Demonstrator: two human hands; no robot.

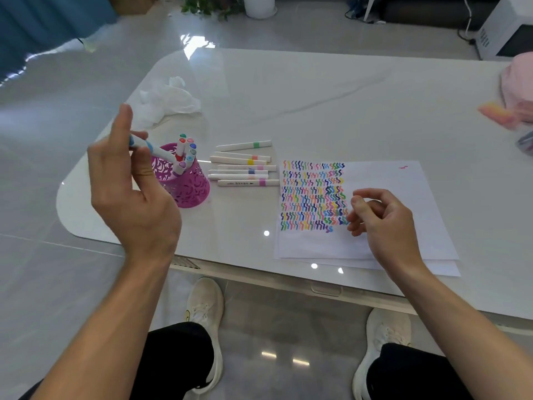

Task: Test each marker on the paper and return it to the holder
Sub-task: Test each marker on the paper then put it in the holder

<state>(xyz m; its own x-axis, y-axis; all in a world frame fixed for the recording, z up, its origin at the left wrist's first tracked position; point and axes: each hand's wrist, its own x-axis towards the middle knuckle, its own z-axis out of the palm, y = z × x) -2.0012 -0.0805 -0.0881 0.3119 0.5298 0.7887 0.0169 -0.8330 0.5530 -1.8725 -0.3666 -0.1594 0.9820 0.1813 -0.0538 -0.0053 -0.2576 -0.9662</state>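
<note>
My left hand (131, 180) grips a white marker with a blue band (150, 147), its lower end slanting into the purple cut-out holder (187, 186). Several capped markers stand in that holder. To its right, several white markers (243, 166) lie side by side on the table. A white paper (403, 212) lies further right, its left part covered with rows of coloured squiggles (313, 194). My right hand (380, 220) hovers over the paper beside the squiggles, fingers loosely curled, holding nothing I can see.
A crumpled white tissue (164, 102) lies behind the holder. Pink cloth (516, 90) sits at the table's far right edge. A second sheet (444, 268) peeks out under the paper. My shoes and knees are below the table's near edge (288, 284).
</note>
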